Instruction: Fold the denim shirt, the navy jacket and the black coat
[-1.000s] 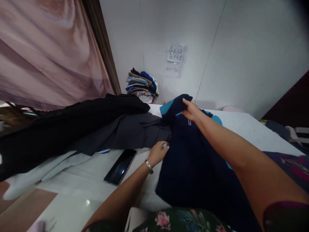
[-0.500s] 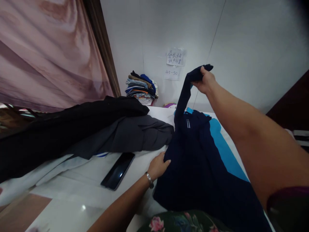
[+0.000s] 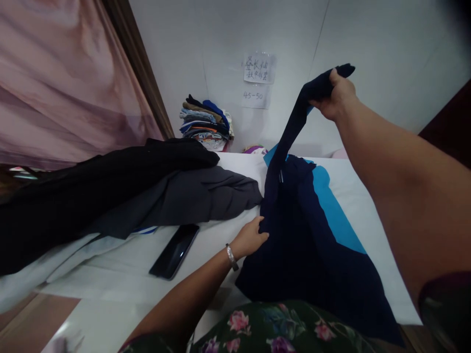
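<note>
A navy jacket (image 3: 309, 235) with bright blue panels lies spread over the white table (image 3: 371, 196) in front of me. High on the right, my right hand (image 3: 336, 94) is closed around one navy sleeve, lifting it off the table. The raised sleeve slopes down to the jacket's shoulder. My left hand (image 3: 252, 237), with a silver bracelet at the wrist, grips the jacket's left edge below that sleeve. Its fingertips are partly hidden by the cloth. The jacket's lower end reaches under the floral top I wear.
A black phone (image 3: 174, 251) rests left of my left hand. Black clothing (image 3: 110, 176) and a dark grey garment (image 3: 206, 196) are heaped at the left. A folded clothes stack (image 3: 206, 122) stands against the wall, near handwritten paper signs (image 3: 258, 68). A pink curtain (image 3: 66, 78) hangs left.
My right hand has carried the sleeve higher and further right. My left hand has shifted slightly up along the jacket's edge. The whole view has tilted a little.
</note>
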Available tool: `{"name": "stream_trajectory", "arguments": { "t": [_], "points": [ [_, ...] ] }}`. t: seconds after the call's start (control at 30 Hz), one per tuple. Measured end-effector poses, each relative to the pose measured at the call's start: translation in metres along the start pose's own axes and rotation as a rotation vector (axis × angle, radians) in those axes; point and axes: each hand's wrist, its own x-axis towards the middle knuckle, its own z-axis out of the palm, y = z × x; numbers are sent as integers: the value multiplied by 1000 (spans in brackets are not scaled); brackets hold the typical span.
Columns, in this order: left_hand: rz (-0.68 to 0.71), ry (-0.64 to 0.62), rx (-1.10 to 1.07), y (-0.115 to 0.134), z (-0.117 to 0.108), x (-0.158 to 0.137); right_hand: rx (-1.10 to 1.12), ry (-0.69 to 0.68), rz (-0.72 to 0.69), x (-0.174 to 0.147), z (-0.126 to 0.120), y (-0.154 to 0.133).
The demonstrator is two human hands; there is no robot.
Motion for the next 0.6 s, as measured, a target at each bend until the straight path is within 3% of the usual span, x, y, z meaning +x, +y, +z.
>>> {"name": "stream_trajectory", "arguments": {
  "t": [0.13, 0.27, 0.6],
  "points": [
    [-13, -154, -50, 22, 17, 6, 69, -5, 12, 1, -12, -7],
    [-36, -263, -189, 38, 41, 18, -11, -2, -1, 0, -25, -14],
    [-30, -278, -181, 50, 120, 47, 82, -2, -27, 2, -48, -23]
  ]
}}
